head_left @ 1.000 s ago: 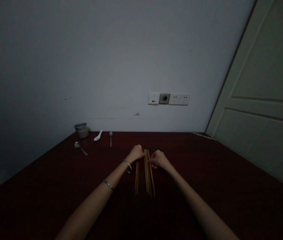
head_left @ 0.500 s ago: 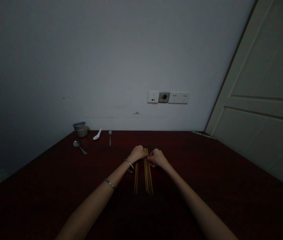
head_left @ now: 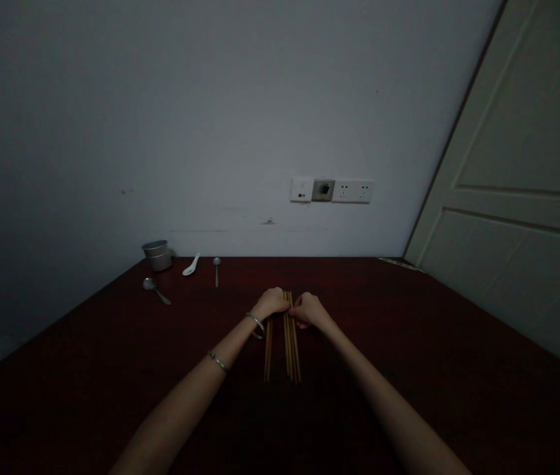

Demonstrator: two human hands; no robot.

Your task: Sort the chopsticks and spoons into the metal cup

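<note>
Several wooden chopsticks [head_left: 290, 353] lie lengthwise in a narrow bundle on the dark red table, pointing toward me. A smaller group of chopsticks [head_left: 268, 359] lies just left of them, its upper part hidden under my left hand [head_left: 273, 301]. That hand wears bracelets on its wrist and forearm and is closed, with its thumb side against the upper part of the bundle. From the right side, my right hand [head_left: 308, 310] pinches at the bundle's edge near the same height. Its fingertips touch the chopsticks, and the far fingers are partly hidden.
At the back left stand a metal cup [head_left: 157, 255], a white soup spoon [head_left: 191, 265], a small long-handled spoon [head_left: 217, 270] and a larger metal spoon [head_left: 155, 290]. Sockets [head_left: 332, 190] sit on the wall behind. A panelled door [head_left: 517, 198] rises at the right.
The whole view has shifted very slightly. Both hands stay at the upper part of the chopsticks, with hardly any movement.
</note>
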